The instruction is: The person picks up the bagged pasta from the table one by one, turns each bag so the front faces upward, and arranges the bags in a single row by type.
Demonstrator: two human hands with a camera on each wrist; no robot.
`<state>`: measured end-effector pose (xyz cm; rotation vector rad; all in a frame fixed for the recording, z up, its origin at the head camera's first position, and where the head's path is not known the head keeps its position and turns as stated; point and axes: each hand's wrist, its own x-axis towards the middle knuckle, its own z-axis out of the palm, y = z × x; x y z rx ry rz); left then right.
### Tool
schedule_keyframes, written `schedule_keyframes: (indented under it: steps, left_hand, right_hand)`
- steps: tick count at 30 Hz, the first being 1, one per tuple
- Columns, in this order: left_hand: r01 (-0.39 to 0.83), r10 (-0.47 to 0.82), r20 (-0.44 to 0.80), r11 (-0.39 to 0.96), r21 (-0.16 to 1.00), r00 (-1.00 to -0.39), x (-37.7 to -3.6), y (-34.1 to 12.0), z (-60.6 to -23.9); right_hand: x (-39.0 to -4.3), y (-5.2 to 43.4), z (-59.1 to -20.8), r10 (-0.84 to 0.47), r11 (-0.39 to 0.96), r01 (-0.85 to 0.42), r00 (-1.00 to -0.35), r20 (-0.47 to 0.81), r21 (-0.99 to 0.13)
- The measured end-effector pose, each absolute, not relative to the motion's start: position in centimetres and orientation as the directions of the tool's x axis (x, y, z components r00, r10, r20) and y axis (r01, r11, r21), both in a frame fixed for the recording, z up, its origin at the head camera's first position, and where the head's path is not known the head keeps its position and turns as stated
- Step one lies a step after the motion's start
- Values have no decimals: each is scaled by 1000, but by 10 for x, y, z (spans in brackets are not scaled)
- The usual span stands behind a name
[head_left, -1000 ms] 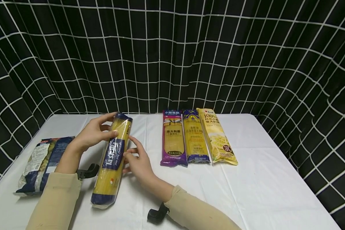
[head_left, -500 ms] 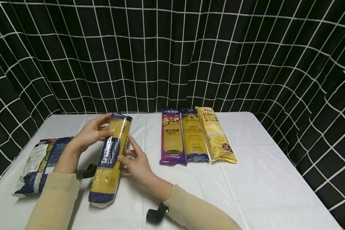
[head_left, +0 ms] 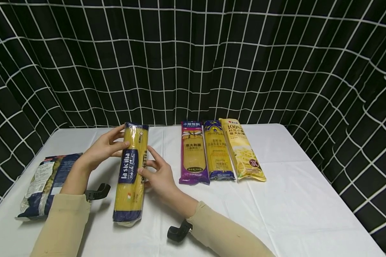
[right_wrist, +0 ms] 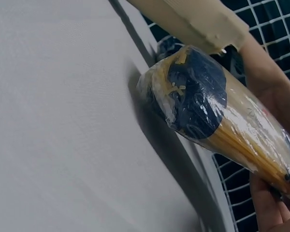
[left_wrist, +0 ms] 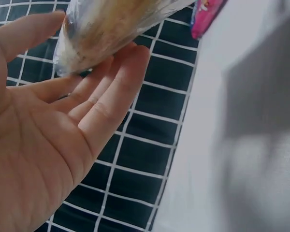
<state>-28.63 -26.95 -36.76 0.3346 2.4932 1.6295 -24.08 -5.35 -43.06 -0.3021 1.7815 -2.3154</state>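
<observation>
Bright, even overhead light, soft shadows on the tablecloth point(head_left: 292, 200); wrist views blurred, edges bowed.

We read "la sicilia" in white on the dark blue band of the spaghetti packet point(head_left: 129, 175) held between both hands. The yellow packet point(head_left: 242, 150) on the table point(head_left: 292, 200) shows "100%", and the blue one point(head_left: 217, 150) "SPAGHETTI".

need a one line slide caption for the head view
Both hands, left hand and right hand, hold a spaghetti pack above a white table, three more packs lying alongside.
</observation>
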Motion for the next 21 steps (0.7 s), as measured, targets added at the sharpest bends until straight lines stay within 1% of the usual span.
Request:
schedule_keyframes:
  steps: [8,14,21]
  left_hand:
    - [88,270,-22,387,918,-963,-289,-270,-373]
    - [73,293,-48,388,919,-955,-287,-270,-378]
    - [63,328,-53,334,941,-943,-293,-257,-386]
  right_hand:
    - [-244,-51,-426,-274,-245,23,-961,46,-969]
    - [-251,-47,-425,-247,-215,-4,-967,58,-977]
    - [-269,-36,-415,-205,-212,-28,-976,72,-977]
